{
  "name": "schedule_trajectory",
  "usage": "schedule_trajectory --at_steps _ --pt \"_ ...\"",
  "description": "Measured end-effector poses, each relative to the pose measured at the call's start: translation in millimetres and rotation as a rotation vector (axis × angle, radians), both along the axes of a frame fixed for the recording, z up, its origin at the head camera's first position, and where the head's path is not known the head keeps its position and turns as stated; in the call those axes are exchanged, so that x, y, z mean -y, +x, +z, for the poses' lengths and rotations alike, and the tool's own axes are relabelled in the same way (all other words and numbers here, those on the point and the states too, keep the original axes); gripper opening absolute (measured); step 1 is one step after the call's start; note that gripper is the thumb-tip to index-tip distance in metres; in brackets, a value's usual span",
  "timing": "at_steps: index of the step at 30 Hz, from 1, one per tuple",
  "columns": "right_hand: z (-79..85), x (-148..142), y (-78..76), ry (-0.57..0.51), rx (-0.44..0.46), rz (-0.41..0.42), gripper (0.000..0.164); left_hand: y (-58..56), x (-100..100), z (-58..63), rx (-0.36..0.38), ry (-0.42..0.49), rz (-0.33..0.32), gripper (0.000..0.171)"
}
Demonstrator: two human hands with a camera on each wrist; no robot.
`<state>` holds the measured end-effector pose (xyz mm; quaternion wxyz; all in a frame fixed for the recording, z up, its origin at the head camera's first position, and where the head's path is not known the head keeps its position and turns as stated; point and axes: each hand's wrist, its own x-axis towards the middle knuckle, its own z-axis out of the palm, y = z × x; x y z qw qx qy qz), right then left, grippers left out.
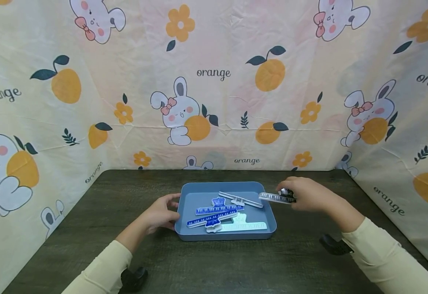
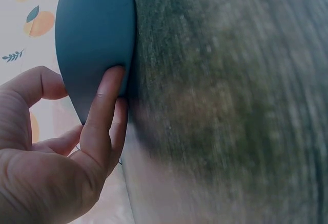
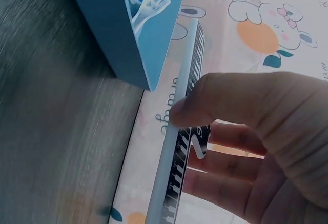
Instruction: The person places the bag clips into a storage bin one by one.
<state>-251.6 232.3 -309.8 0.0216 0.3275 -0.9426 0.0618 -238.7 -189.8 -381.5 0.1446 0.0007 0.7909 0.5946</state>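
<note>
A blue-grey tray (image 1: 221, 237) sits on the dark table, holding several long-bar clips. My left hand (image 1: 160, 212) grips the tray's left end, its fingertips against the outer wall and at the rim in the left wrist view. Off the tray's right end, my right hand (image 1: 304, 194) pinches a black-and-white clip (image 3: 180, 152) with a piano-key pattern. Its left tip reaches close to the tray's rim. Inside the tray are two blue clips (image 1: 219, 210) with key patterns, a silvery-white clip (image 1: 245, 200) at the back and a pale mint clip (image 1: 247, 226) in front.
The dark wood-grain table (image 1: 214, 265) runs back to a cloth backdrop (image 1: 214, 102) printed with rabbits and oranges. This cloth also closes in the left and right sides. Black straps (image 1: 334, 245) show at both sleeves.
</note>
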Motion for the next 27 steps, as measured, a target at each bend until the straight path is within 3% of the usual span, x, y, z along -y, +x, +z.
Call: schedule_trajectory --at_steps 27 --pt "-0.4 44 -3.6 0.025 0.031 0.140 0.043 -0.7 0 1.2 0.010 -0.010 -0.002 0.078"
